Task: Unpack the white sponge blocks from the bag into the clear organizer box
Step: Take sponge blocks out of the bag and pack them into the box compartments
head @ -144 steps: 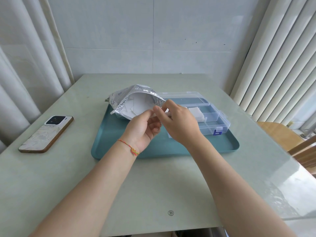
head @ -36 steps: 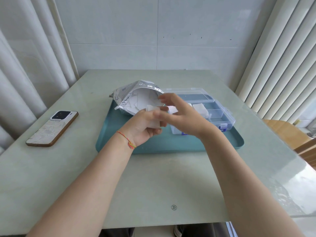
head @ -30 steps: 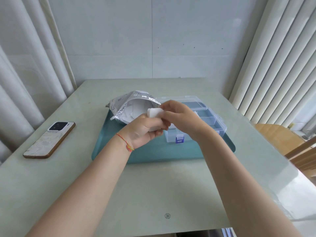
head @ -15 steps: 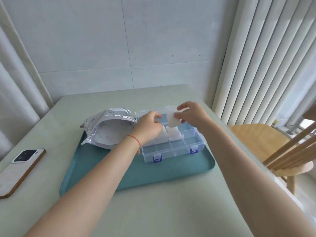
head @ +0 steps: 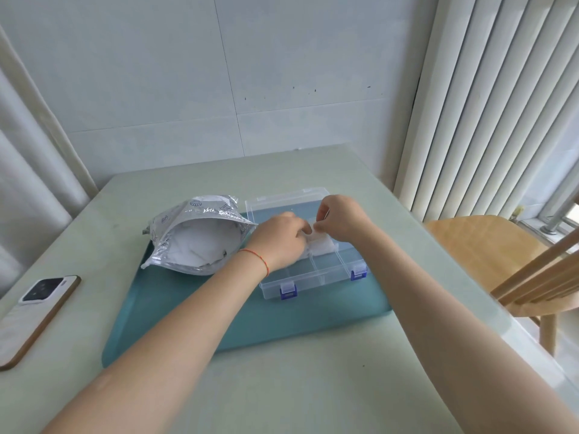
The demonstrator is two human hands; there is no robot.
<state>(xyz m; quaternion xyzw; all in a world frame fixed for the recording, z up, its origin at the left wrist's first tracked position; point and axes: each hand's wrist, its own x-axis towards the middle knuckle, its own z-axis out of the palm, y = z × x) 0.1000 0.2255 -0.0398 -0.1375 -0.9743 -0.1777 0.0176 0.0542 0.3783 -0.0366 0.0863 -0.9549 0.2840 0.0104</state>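
Observation:
The clear organizer box [head: 316, 272] with blue latches sits on the teal tray [head: 250, 321], its lid lying open behind it. White sponge blocks [head: 324, 245] fill compartments in its middle row. My right hand [head: 343, 217] pinches a white sponge block [head: 316, 221] just above that row. My left hand [head: 279, 241] hovers over the box's left side, its curled fingertips on the same block beside the right thumb. The silver bag [head: 200, 238] lies open on the tray's left part, with white blocks showing inside.
A phone [head: 34, 311] lies face down near the table's left edge. A wooden chair [head: 488, 255] stands off the table's right side. Wall and curtains close the far side. The box's front compartments hold nothing.
Both hands have dropped lower onto the box's middle row with the block that the right hand carried. The camera has tilted, so the scene sits more central.

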